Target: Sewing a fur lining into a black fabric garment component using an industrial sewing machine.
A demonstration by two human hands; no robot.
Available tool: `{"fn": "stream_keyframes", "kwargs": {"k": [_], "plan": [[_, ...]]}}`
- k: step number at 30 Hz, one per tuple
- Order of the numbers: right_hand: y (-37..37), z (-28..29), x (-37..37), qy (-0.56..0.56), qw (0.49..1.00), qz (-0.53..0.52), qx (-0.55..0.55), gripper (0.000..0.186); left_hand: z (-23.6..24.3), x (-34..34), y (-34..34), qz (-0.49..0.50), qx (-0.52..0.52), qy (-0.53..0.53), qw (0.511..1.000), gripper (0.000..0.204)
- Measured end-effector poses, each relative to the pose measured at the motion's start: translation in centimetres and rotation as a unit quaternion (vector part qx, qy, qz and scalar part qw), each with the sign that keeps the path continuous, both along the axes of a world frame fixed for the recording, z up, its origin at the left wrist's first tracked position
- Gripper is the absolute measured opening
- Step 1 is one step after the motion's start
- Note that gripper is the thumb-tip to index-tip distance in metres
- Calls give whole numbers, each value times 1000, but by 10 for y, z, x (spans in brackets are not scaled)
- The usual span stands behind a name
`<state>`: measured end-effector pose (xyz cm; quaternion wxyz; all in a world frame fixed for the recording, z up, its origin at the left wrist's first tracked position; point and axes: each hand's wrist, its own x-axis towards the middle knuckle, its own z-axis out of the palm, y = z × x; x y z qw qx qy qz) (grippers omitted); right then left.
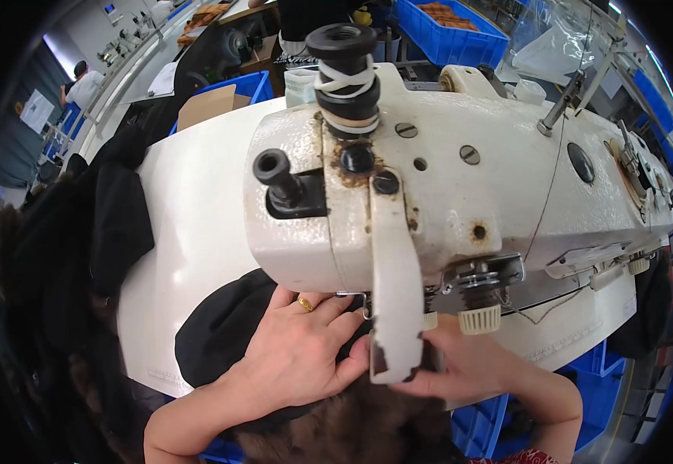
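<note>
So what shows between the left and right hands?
In the head view, a chipped white bar of the sewing machine shows between the left hand and right hand, nearer the camera.

Sewing machine [445, 201]: white, rust-brown stains
Front lever [397, 286]: white, dark chipped patches
Cloth [213, 332]: plain black
Fur [336, 429]: mottled brown
Counter [174, 255]: white
Ring [305, 305]: gold
Bin [464, 50]: blue
Sleeve [534, 458]: red, pale patterning

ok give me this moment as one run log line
left hand: on black cloth; right hand: partly hidden by sewing machine; brown fur: lower picture edge
</note>
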<state>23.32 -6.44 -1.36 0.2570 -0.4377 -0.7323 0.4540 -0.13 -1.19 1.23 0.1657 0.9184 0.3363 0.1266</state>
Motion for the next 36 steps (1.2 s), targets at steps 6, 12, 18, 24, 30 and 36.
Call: {"fn": "stream_keyframes", "kwargs": {"k": [6, 12, 18, 24, 30, 36], "plan": [[-23, -4, -6, -77, 991, -41, 103, 78, 7, 4, 4, -6, 61, -20, 998, 22], [-26, -11, -8, -107, 985, -50, 126, 82, 2, 5, 6, 27, -11, -5, 1000, 29], [-26, -18, -6, -97, 986, -82, 108, 79, 6, 10, 8, 43, 1, -18, 999, 21], [-24, -33, -3, -62, 985, -105, 119, 76, 11, 16, 16, 33, 21, -66, 997, 19], [-21, -28, -4, -53, 981, -130, 134, 75, 23, 17, 18, 58, -50, -46, 996, 19], [-21, -32, -3, -59, 987, -103, 108, 74, 19, 16, 19, 46, -30, -68, 996, 19]]}}
